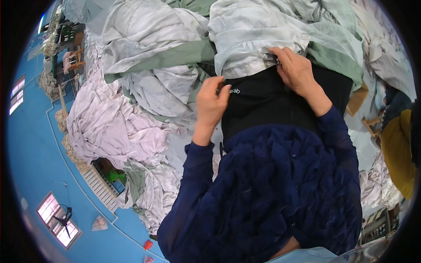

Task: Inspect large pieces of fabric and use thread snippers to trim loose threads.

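Note:
White fabric [245, 48] lies across the lap, its lower edge over my black trousers [263, 105]. My right hand [296, 72] is closed at that edge, its fingers around a small dark tool [272, 58] that looks like thread snips; the palm hides most of it. My left hand [212, 103] hovers by the left side of the lap, near the corner of the white fabric. Its fingers are loosely curled, with a gap between thumb and forefinger and nothing visible between them. A sage-green fabric band [171, 59] runs across the white cloth on the left.
Heaped white and green cloth [155, 26] surrounds the lap in front. A pale pinkish pile [118, 122] sits on the left, with another white-green pile [158, 188] nearer. Mustard-yellow cloth [397, 153] and a small wooden stool [372, 126] are on the right. A blue wall [33, 144] stands far left.

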Demonstrator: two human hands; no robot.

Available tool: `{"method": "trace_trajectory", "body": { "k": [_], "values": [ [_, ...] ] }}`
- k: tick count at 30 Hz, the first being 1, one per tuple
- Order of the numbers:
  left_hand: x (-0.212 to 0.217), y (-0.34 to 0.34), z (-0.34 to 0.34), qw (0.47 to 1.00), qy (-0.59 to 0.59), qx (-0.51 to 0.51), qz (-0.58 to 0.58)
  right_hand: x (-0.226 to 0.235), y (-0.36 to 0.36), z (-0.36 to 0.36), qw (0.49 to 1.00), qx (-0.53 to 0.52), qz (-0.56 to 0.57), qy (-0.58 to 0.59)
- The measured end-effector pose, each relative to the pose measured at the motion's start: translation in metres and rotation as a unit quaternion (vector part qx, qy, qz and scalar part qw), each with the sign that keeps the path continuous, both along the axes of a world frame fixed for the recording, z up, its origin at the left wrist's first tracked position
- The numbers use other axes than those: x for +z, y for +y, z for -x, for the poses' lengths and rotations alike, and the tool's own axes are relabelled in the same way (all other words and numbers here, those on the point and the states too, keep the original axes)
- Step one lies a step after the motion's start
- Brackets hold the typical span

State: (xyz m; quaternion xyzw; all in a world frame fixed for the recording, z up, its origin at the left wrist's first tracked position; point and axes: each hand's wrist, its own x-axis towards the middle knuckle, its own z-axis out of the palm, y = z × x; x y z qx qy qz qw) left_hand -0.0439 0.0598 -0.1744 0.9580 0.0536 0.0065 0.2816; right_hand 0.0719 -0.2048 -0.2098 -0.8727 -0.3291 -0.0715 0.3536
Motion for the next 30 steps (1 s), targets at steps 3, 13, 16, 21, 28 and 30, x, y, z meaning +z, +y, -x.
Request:
{"method": "trace_trajectory", "body": {
  "k": [3, 13, 16, 21, 28, 30],
  "values": [
    [-0.005, -0.037, -0.028, 0.993, -0.091, -0.029, 0.068, -0.003, 0.000, -0.007, 1.000, -0.014, 0.006, -0.020],
    [-0.024, -0.061, -0.058, 0.990, -0.135, 0.037, 0.035, 0.023, -0.015, -0.014, 0.984, -0.068, -0.145, 0.080],
    [-0.034, -0.050, -0.061, 0.986, -0.155, 0.041, 0.038, 0.040, -0.020, -0.016, 0.989, -0.047, -0.132, 0.050],
    [-0.049, -0.033, -0.066, 0.971, -0.232, 0.060, 0.022, 0.046, -0.033, -0.009, 0.978, -0.062, -0.178, 0.089],
    [0.035, -0.028, -0.058, 0.908, -0.151, 0.068, 0.385, 0.067, -0.073, -0.003, 0.912, -0.075, -0.279, 0.291],
    [0.072, -0.022, -0.049, 0.855, -0.038, 0.048, 0.515, 0.077, -0.080, -0.007, 0.911, -0.071, -0.280, 0.293]
  ]
}}
